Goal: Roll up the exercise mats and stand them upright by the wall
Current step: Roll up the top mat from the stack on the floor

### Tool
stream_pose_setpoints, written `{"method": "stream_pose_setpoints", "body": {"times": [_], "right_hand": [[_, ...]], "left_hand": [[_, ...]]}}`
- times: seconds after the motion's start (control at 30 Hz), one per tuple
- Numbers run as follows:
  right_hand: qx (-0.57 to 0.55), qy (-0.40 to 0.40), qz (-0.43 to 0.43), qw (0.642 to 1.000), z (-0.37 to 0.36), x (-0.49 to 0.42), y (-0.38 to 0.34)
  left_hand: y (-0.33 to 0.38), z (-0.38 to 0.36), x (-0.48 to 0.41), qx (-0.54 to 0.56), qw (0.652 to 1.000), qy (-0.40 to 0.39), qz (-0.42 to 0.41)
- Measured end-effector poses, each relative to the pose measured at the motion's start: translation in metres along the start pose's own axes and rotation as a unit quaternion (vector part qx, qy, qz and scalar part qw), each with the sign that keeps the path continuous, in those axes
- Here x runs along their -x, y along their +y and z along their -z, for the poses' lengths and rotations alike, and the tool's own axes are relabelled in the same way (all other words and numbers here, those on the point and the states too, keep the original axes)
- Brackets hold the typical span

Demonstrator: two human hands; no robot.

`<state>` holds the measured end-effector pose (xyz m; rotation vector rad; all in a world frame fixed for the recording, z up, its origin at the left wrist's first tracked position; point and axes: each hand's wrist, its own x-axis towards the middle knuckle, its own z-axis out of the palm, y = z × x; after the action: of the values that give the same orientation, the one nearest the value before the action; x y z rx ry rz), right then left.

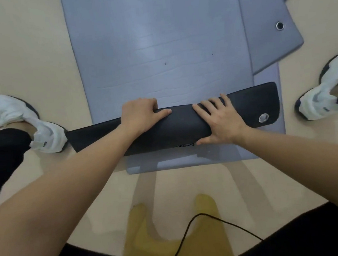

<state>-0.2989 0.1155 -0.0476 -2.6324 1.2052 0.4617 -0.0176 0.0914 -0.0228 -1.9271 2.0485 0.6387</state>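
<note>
Down on the floor (21, 60), leaning over a grey mat (154, 35) with its near end turned up into a dark roll (182, 126). Gripping the roll's far edge with the left hand (141, 115), fingers curled over it; pressing the right hand (219, 120) flat on top, fingers spread. Lying fanned out beneath the mat's right side, more grey mats (263, 24).

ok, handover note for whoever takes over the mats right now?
Left hand: fingers curled over the far edge of the roll.
Right hand: flat, fingers spread, pressing on it.
Things: top mat has only its near end turned over, dark side out; the rest lies flat. At least two more mats lie flat beneath, fanned to the right.
Done: first turn started.
Left: finish this roll, roll the others, stand all by the wall (not in view).
</note>
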Motion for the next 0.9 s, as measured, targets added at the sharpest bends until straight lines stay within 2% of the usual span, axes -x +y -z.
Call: {"method": "stream_pose_setpoints", "body": {"times": [0.1,0.17,0.2,0.4,0.57,0.77,0.9], "right_hand": [[-0.056,-0.009,-0.007,0.998,-0.014,0.005,0.001],[-0.107,-0.042,-0.025,0.993,-0.015,0.001,0.006],[-0.136,-0.064,-0.033,0.988,-0.013,-0.003,0.009],[-0.224,-0.148,-0.044,0.962,0.000,-0.026,0.023],[-0.249,-0.227,-0.046,0.941,-0.001,-0.033,0.024],[-0.164,-0.218,-0.013,0.962,-0.005,-0.035,0.019],[-0.193,-0.247,-0.036,0.949,-0.008,-0.026,0.014]], "left_hand": [[0.003,-0.015,0.015,-0.007,0.988,0.119,-0.096],[0.001,-0.026,0.031,-0.011,0.974,0.192,-0.119],[-0.001,-0.032,0.039,-0.019,0.972,0.201,-0.122],[-0.015,-0.054,0.051,-0.085,0.990,0.070,-0.089],[-0.027,-0.056,0.041,-0.077,0.992,0.023,-0.096],[-0.025,-0.060,0.049,-0.047,0.997,-0.036,-0.045],[-0.019,-0.058,0.055,-0.016,0.994,-0.110,-0.001]]}}
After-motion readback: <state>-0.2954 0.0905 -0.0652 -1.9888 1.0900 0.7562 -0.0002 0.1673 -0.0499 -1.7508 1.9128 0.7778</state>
